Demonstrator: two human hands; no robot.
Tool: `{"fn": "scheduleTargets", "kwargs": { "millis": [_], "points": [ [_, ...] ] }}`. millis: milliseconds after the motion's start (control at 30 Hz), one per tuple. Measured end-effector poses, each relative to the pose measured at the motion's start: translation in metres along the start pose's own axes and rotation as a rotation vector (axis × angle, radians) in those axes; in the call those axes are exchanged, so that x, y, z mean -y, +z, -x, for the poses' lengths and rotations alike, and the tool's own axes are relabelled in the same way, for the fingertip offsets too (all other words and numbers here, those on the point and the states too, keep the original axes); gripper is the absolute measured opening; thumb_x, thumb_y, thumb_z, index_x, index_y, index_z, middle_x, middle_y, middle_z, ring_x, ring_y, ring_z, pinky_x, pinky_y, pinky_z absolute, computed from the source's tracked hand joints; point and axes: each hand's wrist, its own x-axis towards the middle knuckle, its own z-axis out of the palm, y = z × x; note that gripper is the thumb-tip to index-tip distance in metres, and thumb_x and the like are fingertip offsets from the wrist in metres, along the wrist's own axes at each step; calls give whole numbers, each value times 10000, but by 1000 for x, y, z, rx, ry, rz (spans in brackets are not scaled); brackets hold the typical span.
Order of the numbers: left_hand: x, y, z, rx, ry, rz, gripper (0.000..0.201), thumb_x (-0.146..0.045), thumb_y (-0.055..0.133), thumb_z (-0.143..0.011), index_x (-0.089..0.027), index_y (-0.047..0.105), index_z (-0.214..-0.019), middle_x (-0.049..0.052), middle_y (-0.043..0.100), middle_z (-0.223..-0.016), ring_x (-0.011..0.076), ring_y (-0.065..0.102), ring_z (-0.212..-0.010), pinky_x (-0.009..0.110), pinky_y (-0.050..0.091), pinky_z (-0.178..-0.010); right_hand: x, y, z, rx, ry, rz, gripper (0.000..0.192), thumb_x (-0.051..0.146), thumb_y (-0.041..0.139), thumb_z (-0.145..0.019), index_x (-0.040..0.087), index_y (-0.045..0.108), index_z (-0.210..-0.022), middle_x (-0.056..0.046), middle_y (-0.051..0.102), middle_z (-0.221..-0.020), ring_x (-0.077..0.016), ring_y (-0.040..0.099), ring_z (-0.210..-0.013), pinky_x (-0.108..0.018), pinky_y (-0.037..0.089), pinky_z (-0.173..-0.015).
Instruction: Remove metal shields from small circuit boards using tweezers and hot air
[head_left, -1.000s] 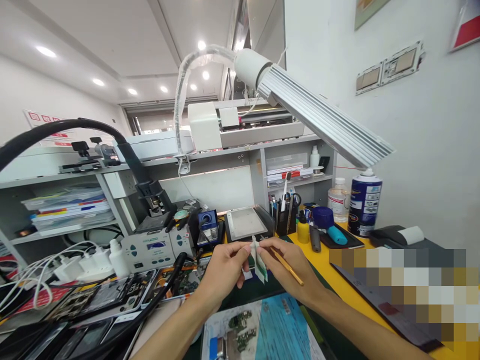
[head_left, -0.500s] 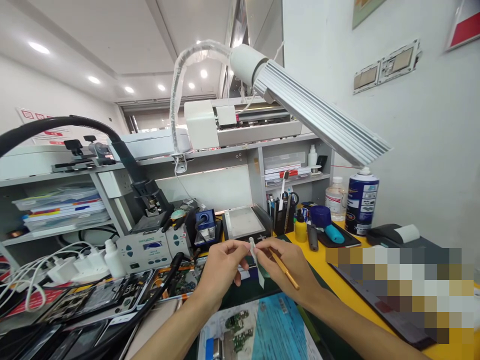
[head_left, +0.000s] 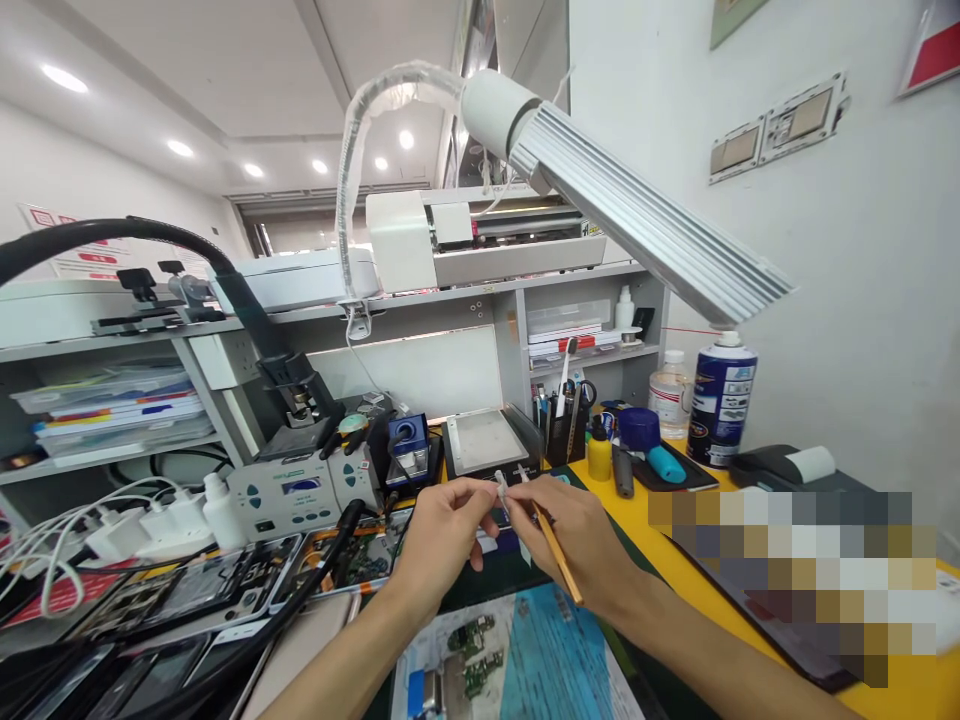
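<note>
- Head camera showed a small white strip [head_left: 501, 487] pinched between the fingertips of both hands, held in the air above the desk [head_left: 757, 590] and just in front of the person.
- Left hand [head_left: 442, 535] had its grip pressed together on the strip's near-left edge, thumb against forefinger.
- Right hand [head_left: 570, 540] had its grip closed on the strip's right side, fingertips almost touching those of the left hand.
- A thin wooden stick [head_left: 556, 552] lay tucked in the right hand too, slanting down and to the right from the fingertips across the palm.
- Below the two grips lay a blue sheet [head_left: 555, 660] with small circuit boards [head_left: 480, 665] just left of it, on a dark green mat [head_left: 637, 640].
- Beyond the grips, further from the person, stood a square white-topped plate [head_left: 487, 443], a blue-faced soldering stand [head_left: 407, 447] and a grey control unit [head_left: 300, 490].
- To the right of the grips and further back were a yellow bottle [head_left: 599, 455], a black tool holder [head_left: 564, 430], a blue spray can [head_left: 721, 400] and a clear bottle [head_left: 670, 395].
- To the left of the grips, opened phones [head_left: 187, 600] and a thick black hose [head_left: 315, 580] lay across the desk.
- Overhead, a ribbed metal lamp [head_left: 645, 220] hung above both grips.
</note>
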Motion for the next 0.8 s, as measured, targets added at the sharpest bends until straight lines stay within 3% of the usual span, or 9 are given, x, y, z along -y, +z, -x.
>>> {"fn": "scheduleTargets", "kwargs": {
  "millis": [800],
  "points": [
    [2, 5, 0, -38, 18, -27, 324, -380, 680, -821, -80, 755, -919, 7, 628, -586, 86, 469, -392, 199, 393, -367, -2, 1, 1, 29, -104, 185, 155, 134, 508, -1006, 165, 654, -964, -59, 648, -828, -200, 631, -713, -308, 461, -647]
  ]
}}
